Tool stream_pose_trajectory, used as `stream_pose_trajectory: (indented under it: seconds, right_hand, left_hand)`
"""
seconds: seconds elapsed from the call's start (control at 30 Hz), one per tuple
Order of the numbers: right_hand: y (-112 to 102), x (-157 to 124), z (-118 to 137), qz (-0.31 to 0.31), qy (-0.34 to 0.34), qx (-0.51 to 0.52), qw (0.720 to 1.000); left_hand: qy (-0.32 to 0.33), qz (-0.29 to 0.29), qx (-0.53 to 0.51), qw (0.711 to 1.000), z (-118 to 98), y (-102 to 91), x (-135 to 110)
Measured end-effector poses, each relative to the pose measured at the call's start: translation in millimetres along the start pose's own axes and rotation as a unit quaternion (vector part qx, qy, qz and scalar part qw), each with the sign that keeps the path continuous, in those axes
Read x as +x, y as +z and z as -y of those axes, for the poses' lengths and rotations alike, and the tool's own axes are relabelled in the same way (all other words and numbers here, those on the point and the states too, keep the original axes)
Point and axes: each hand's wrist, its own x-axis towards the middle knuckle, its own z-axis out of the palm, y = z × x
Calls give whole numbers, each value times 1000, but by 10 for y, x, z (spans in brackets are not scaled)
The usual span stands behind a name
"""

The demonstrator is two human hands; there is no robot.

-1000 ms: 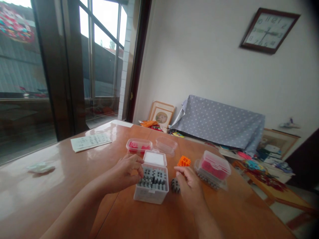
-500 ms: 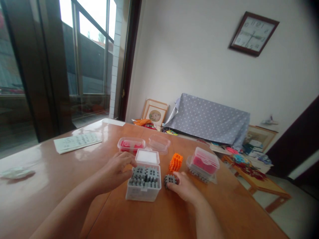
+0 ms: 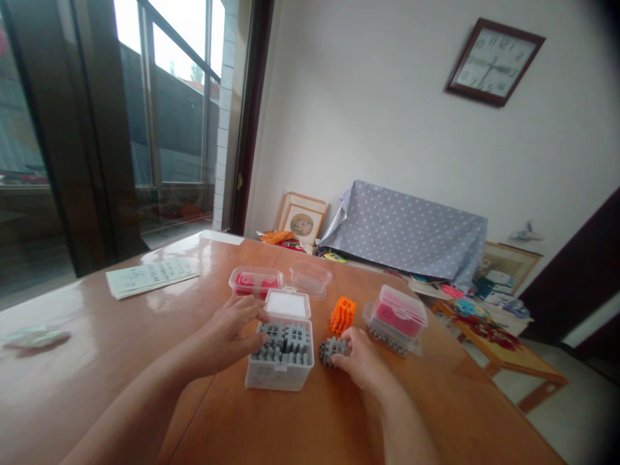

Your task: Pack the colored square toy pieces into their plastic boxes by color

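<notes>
A clear plastic box (image 3: pixel 279 380) stands on the table in front of me, its lid (image 3: pixel 287 305) swung back. Grey square toy building blocks (image 3: pixel 285 342) with notched edges fill it in rows. My left hand (image 3: pixel 238 329) is at the box's left rim, thumb and fingers apart, the tips by the grey blocks; whether they touch is hard to tell. Right of the box, my right hand (image 3: pixel 357 357) pinches a small stack of grey notched blocks (image 3: pixel 332 351) between thumb and fingers. An orange stack of similar blocks (image 3: pixel 343 314) stands just behind that hand.
Behind the box are a clear container with red pieces (image 3: pixel 256 281) and another clear container (image 3: pixel 310 279). To the right, a container with pink contents (image 3: pixel 400 312) rests over grey blocks. Papers (image 3: pixel 152 276) and a crumpled plastic bag (image 3: pixel 36 337) lie on the left.
My right hand has closed around the grey stack beside the box and tilted it slightly, showing more of it. My left hand has shifted slightly right over the box's edge.
</notes>
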Motion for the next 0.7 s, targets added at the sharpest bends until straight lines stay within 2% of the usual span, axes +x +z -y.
stream_pose_trajectory:
  seconds: [0.1, 0.3, 0.47, 0.7]
  right_hand:
    - [-37, -1, 10, 1, -5, 33, 999]
    - [-322, -54, 90, 89, -1, 183, 979]
    - [-519, -139, 297, 68, 9, 276, 959]
    - [-528, -227, 510, 60, 5, 326, 943]
  left_hand:
    - [-3, -3, -5, 1000, 1, -1, -2]
    - [7, -4, -10, 1000, -6, 10, -12]
    - [-6, -4, -11, 1000, -68, -5, -7]
    - [-8, 23, -11, 1000, -127, -13, -5]
